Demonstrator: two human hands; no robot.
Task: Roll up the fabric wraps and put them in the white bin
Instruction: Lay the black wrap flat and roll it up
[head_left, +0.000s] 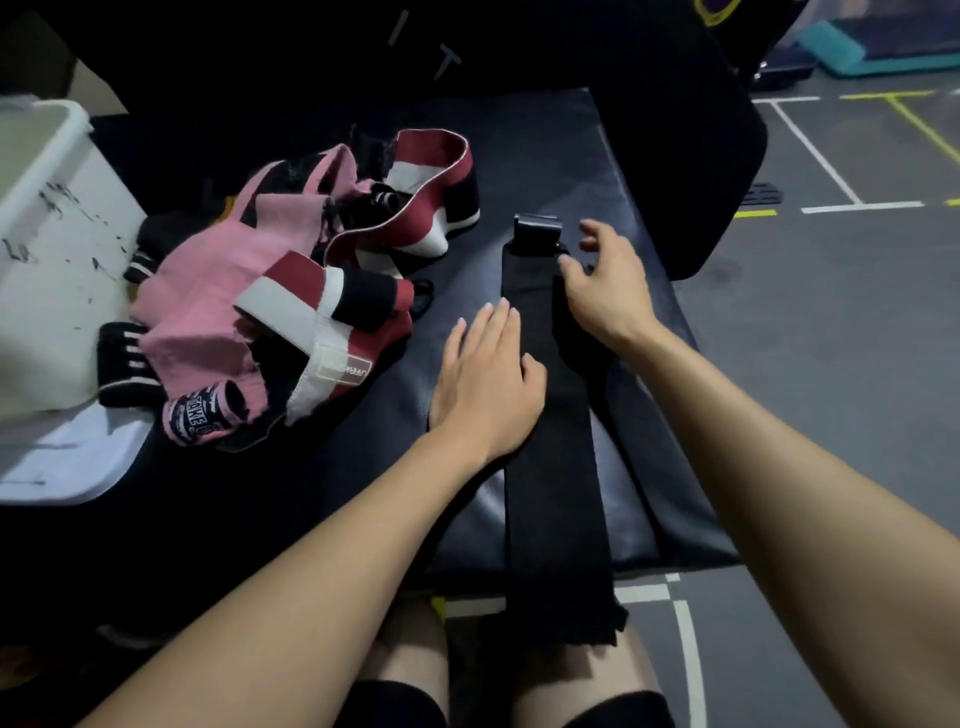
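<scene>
A long black fabric wrap (553, 483) lies flat along the dark padded bench (639, 509), its near end hanging over the front edge. My left hand (485, 382) rests flat on the wrap's left side with straight fingers. Further along, my right hand (605, 283) hovers with loosely spread fingers by the wrap's far end, where a black tab (537, 234) is folded. A tangled pile of pink, red, white and black wraps (291, 296) lies to the left. The white bin (47, 249) stands at the far left.
A white lid or sheet (62, 457) lies under the bin at the bench's left front. A large black bag (571, 47) rises behind the bench. Grey floor with white and yellow lines (831, 171) lies to the right. My knees show below the bench edge.
</scene>
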